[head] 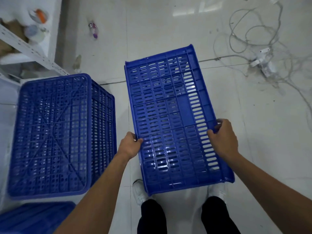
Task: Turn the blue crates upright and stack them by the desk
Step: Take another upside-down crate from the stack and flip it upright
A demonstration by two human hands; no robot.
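Two bare forearms reach down to a blue slotted plastic crate (pixel 168 115) held lengthwise in front of the person's legs, its near edge over white shoes (pixel 139 191) and black trousers (pixel 152 217); the left hand (pixel 130 144) grips the crate's left edge, thumb on the top face and fingers curled under; the right hand (pixel 224 137) is clamped on the raised right rim, fingers hooked over it. The crate's upturned face is a glossy moulded grid of short rounded slots set in ribbed panels, with a column of longer slots along the right side and a solid rectangular patch near the middle; whether its far end touches the floor cannot be told.

Just to the left, apart from the held crate, a second blue plastic crate (pixel 50 132) stands with its base upward: a rounded-corner lattice of small holes crossed by diagonal ribs, its slatted side wall showing on the right. A third blue plastic shape (pixel 33 217), smooth and blurred, lies at the lower left corner.

The floor (pixel 168 22) is glossy white tile with dark grout lines; a tangle of pale cables (pixel 253 39) and a white power strip (pixel 263 63) lie at the upper right; a small clear bottle (pixel 93 29) lies at the top; a white perforated metal shelf rail (pixel 30 49) slants across the upper left.
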